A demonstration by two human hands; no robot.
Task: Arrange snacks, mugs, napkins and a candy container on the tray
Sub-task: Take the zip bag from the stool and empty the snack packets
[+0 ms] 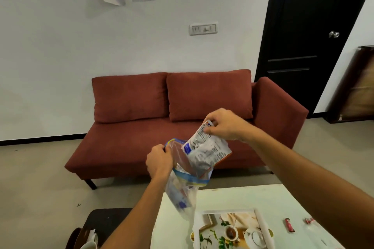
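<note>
Early days: the right hand [226, 125] pinches a snack packet [206, 147] halfway out of the zip bag [182, 184] gripped by the left hand [159, 161]; the tray [261, 226], at five o'clock, seemingly holds nothing yet.

Both bare forearms reach forward and up. The left hand [159, 162] is clenched at 8 o'clock of the right hand [224, 125], whose fingers [210, 116] pinch together.
</note>
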